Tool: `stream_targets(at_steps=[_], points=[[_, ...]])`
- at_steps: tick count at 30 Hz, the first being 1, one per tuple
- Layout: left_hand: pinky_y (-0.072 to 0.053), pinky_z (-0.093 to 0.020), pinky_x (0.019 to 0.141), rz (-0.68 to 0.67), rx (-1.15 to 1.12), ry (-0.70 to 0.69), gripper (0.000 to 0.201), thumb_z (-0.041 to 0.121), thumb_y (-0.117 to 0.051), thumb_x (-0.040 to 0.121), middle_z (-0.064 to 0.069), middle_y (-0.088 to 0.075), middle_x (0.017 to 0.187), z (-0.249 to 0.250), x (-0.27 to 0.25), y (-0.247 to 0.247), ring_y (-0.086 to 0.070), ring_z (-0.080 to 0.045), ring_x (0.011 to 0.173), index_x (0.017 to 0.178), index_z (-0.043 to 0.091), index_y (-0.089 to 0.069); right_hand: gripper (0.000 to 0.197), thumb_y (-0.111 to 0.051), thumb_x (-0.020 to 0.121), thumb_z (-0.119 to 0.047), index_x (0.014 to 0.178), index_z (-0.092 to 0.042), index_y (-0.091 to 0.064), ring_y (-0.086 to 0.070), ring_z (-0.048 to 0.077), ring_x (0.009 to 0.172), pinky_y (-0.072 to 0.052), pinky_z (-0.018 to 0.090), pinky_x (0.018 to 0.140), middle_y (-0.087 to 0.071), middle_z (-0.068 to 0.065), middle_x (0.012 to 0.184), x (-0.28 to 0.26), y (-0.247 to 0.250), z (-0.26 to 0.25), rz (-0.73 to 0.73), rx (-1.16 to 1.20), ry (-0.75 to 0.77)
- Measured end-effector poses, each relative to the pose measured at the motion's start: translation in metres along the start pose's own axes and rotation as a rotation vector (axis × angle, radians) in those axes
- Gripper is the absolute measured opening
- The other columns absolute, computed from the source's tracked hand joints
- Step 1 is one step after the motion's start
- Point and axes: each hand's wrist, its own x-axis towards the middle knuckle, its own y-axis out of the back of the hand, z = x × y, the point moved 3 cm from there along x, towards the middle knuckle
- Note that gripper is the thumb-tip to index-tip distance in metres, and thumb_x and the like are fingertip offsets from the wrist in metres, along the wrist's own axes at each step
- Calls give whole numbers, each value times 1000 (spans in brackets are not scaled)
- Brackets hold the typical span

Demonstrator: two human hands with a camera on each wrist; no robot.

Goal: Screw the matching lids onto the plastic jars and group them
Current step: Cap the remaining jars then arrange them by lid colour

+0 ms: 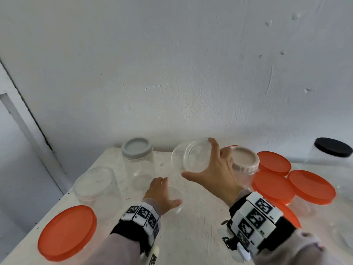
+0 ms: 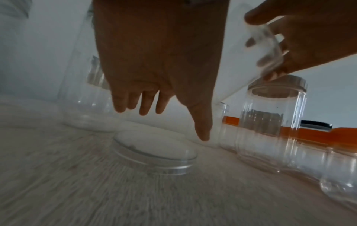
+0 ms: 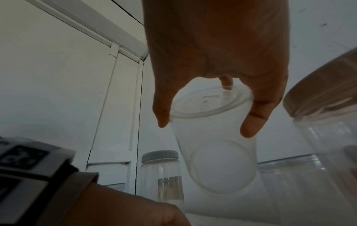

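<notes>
A clear lidless jar [image 1: 194,159] hangs tilted above the table [image 1: 200,217], off the surface. My right hand [image 1: 198,159] grips it around one end from above, thumb on one side and fingers on the other; the right wrist view shows the same grip, right hand [image 3: 205,125] on the jar [image 3: 218,152]. A clear flat lid [image 1: 176,196] [image 2: 154,151] lies on the table below. My left hand [image 1: 162,192] [image 2: 162,107] hovers just over this lid with fingers straight and spread, holding nothing. Whether the thumb touches the lid is unclear.
A grey-lidded jar [image 1: 137,152] stands at the back, a beige-lidded jar [image 1: 245,161] just right of my right hand. Several orange-lidded jars [image 1: 273,186] crowd the right side, one orange-lidded jar [image 1: 66,232] front left. A wide clear jar [image 1: 97,184] stands left, a black-lidded jar [image 1: 333,148] far right.
</notes>
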Motion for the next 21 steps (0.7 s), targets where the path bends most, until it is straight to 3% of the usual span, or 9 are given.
stream_targets(at_steps=[2, 4, 8, 10, 14, 18, 21], points=[[-25, -43, 112, -143, 97, 73, 97, 61, -60, 76, -8, -17, 150, -4, 1, -7, -13, -28, 141, 147, 14, -12, 116, -82, 57, -53, 142, -32, -6, -25, 21, 118, -22, 26, 95, -14, -4, 113, -8, 3, 3, -10, 34, -2], [-29, -45, 109, -218, 164, 111, 98, 64, -59, 75, -9, -19, 147, -6, 0, -12, -18, -31, 137, 146, 17, -13, 116, -82, 59, -53, 142, -27, -7, -23, 20, 123, -22, 25, 97, -13, -6, 115, -15, 6, 6, -11, 46, -4], [-32, -36, 102, -211, 221, 122, 88, 61, -61, 76, -1, -31, 131, -3, -6, -14, -32, -27, 128, 141, 16, -22, 117, -79, 59, -57, 145, -20, -9, -23, 14, 130, -20, 21, 99, -15, -10, 121, -28, 12, 10, -35, 93, -39], [-34, -38, 104, -230, 219, 136, 87, 57, -63, 76, -6, -31, 136, -1, -8, -12, -32, -28, 129, 141, 16, -22, 117, -79, 60, -55, 147, -23, -8, -24, 12, 131, -22, 21, 100, -18, -10, 128, -34, 15, 14, -60, 170, -69], [-37, -41, 104, -250, 163, 153, 90, 54, -65, 76, -12, -29, 138, 2, -14, -7, -33, -31, 130, 142, 17, -19, 106, -81, 58, -51, 139, -43, -14, -28, 9, 120, -29, 28, 95, -18, -13, 129, -47, 21, 19, -117, 330, -87], [-36, -38, 103, -201, 15, 202, 97, 60, -64, 75, -13, -30, 141, -6, -21, -1, -38, -30, 130, 145, 18, -12, 98, -77, 42, -63, 124, -37, -30, -44, 9, 111, -39, 27, 90, -40, -9, 121, -57, 23, 23, -119, 436, -151], [-34, -41, 107, -163, -138, 220, 99, 63, -64, 74, -11, -33, 146, -19, -25, 8, -38, -27, 132, 146, 18, -12, 87, -78, 40, -63, 109, -22, -43, -51, 12, 98, -45, 31, 83, -48, -4, 107, -62, 21, 28, -157, 603, -233]])
